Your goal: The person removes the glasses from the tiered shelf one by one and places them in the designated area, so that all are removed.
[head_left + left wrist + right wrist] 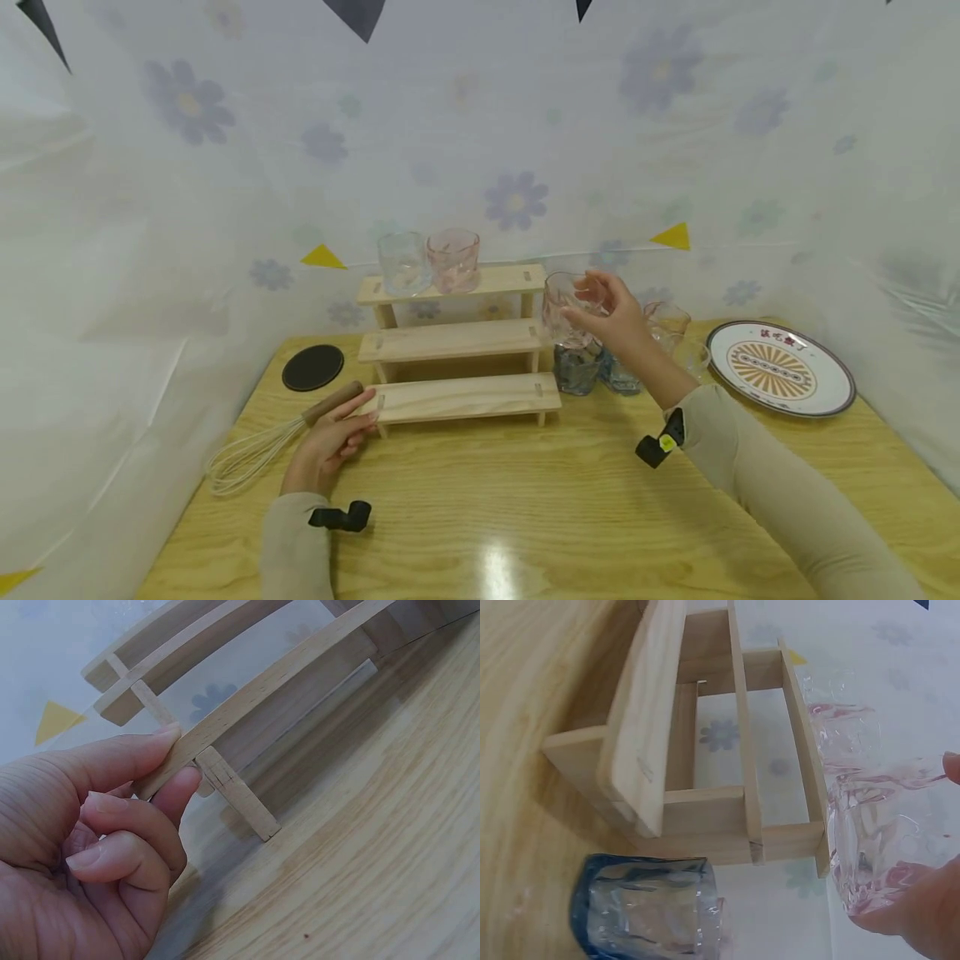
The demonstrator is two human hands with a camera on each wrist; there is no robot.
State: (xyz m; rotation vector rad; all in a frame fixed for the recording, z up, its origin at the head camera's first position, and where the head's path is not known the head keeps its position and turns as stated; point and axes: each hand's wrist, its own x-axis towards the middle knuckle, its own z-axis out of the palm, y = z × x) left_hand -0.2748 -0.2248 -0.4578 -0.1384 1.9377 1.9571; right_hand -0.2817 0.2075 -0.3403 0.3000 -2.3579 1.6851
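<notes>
1. Right hand (pixel 611 312): thumb and fingers part-curled around the side of the pink-tinted glass (pixel 564 298), gripping it off the table, beside the right end of the rack's upper tiers; whether it touches the rack cannot be told
2. Left hand (pixel 335 437): thumb and finger pinch the left end of the lowest tier of the wooden rack (pixel 450 400); the other fingers curl beneath
3. Maintain light, steady left-hand pressure; a strong pull could tip or slide the rack
4. Hold the glass upright and clear of the tier edges, grey glass (pixel 576 371) and blue glass (pixel 621 377); smooth walls may slip, so grip firmly without squeezing
5. Allow clearance from the clear glass (pixel 403 262) and second pink glass (pixel 453 260) standing on the top tier
6. Surface: wood-grain table (pixel 465 500), glossy near the front; whisk (pixel 322 410) and black disc (pixel 312 367) lie left of the rack, patterned plate (pixel 831 375) at far right
7. Room: pale flower-print sheeting (pixel 420 125) encloses the back and sides, with yellow triangles (pixel 672 237) against it
</notes>
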